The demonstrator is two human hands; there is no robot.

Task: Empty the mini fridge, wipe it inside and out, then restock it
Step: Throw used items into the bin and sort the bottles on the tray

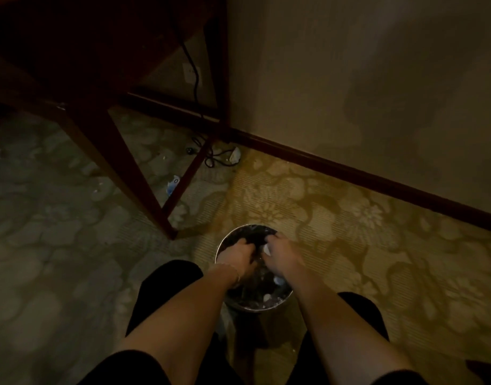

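Down at floor level, both hands are inside the mouth of a round metal bin point(221, 247) that stands on the patterned carpet point(349, 218) between the person's knees. The left hand point(234, 255) curls over the far-left part of the rim, fingers bent down into a dark liner point(255, 237); it seems to pinch that liner, though blur hides the grip itself. The right hand point(280, 254) sits just beside it, to the right, fingers closed round something pale and crumpled point(266, 250), perhaps tissue or a wipe; what it is I cannot tell. The two hands nearly touch over the middle of the opening, and the waste lies straight below both sets of fingers, so neither is nearer. No mini fridge shows anywhere in view; only a dark wooden table leg point(144, 190) and a cable point(195, 90) by the wall. Likely this is rubbish disposal within the cleaning.
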